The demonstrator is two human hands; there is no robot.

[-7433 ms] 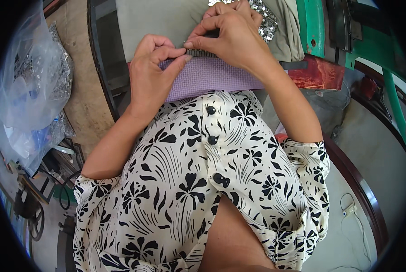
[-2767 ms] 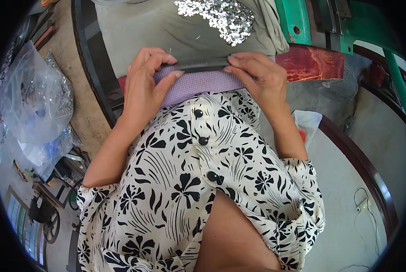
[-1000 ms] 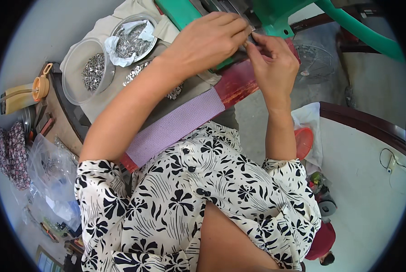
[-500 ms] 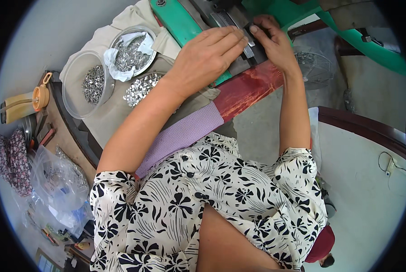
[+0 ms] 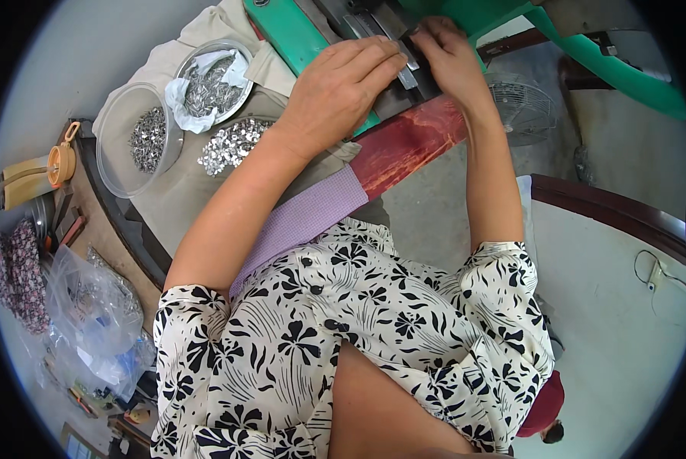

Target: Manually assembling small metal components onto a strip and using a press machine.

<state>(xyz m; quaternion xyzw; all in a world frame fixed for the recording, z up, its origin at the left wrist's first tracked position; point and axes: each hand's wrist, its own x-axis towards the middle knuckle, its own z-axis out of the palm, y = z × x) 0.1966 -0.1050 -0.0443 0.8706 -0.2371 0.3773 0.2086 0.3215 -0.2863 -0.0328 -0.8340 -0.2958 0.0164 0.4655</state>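
Note:
My left hand (image 5: 339, 88) lies over the bed of a green machine (image 5: 289, 34), its fingers pressed together and bent down at a narrow metal guide bar (image 5: 406, 78). Whatever sits under those fingertips is hidden. Across the bar, my right hand (image 5: 451, 61) has its fingers curled and thumb drawn in beside the machine's dark block; what they grip, if anything, does not show. Left of my left wrist is a heap of small shiny metal pieces (image 5: 232, 145). Behind it stands a metal bowl (image 5: 247, 96) lined with pale plastic, full of thin metal parts.
A clear round tub (image 5: 105, 172) of small metal parts stands at the left on a cloth. Nearest me runs a red board (image 5: 412, 145) with a purple mat (image 5: 304, 218). A wire-guarded fan (image 5: 523, 111) is at the right. Plastic bags (image 5: 98, 321) lie lower left.
The whole view has shifted slightly. My right hand has moved a little farther in toward the machine's dark block, its fingers more curled. My left hand stays at the guide bar.

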